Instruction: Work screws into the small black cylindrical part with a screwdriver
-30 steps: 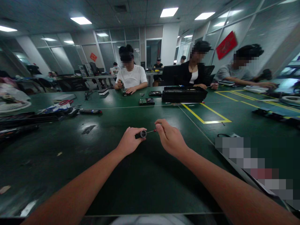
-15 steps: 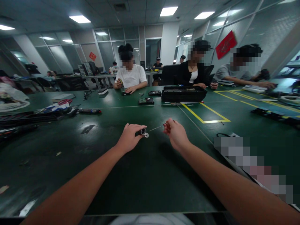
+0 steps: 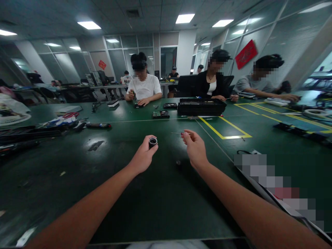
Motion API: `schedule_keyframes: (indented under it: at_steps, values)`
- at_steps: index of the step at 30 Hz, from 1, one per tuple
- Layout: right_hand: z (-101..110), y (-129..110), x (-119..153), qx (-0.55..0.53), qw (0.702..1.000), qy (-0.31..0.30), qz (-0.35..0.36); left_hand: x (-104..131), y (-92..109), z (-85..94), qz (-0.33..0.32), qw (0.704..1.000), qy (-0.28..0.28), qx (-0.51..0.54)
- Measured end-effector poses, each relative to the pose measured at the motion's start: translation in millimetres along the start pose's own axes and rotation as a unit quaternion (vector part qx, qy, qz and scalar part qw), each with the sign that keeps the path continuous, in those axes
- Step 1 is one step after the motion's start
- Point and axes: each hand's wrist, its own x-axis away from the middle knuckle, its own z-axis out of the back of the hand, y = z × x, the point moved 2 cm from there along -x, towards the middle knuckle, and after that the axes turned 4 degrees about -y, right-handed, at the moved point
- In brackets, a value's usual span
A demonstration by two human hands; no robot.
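My left hand (image 3: 143,155) is closed around a short black cylinder (image 3: 152,142). Its round open end, with a silver rim, is turned up toward me. In my right hand (image 3: 195,147), the fingertips pinch a thin screwdriver (image 3: 182,134) with a red handle. The slim metal shaft points left, above and apart from the cylinder. Below and between the hands, a small dark round piece (image 3: 178,162) is on or just over the green table (image 3: 166,204); its details are too small to make out.
Opposite me, a person in a white shirt (image 3: 144,86) works near a circuit-board device (image 3: 160,114) and a long black housing (image 3: 201,107). Tools and cables (image 3: 67,119) are heaped left. Yellow tape (image 3: 236,137) marks the table's right. A pixelated flat object (image 3: 269,186) lies near my right forearm.
My left hand has tilted the cylinder's open end upward. The small round part at its mouth is gone from there, and a small piece shows below. The screwdriver has drawn up, away from the cylinder.
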Motion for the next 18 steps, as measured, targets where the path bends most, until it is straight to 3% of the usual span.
schedule_keyframes:
  at_steps: [3, 10, 18]
  values:
    - [2.1, 8.3, -5.5, 0.003, 1.0, 0.011, -0.023, 2.5, 12.7, -7.8, 0.021, 0.997, -0.071, 0.007]
    - [3.5, 17.7, -9.7, -0.002, 0.999, 0.007, -0.032, 4.9, 31.8, -34.1, 0.04, 0.974, -0.195, -0.106]
    - [4.6, 27.3, -13.3, -0.012, 0.998, 0.012, -0.067, 1.6, 27.7, -64.4, 0.019, 0.935, -0.232, -0.266]
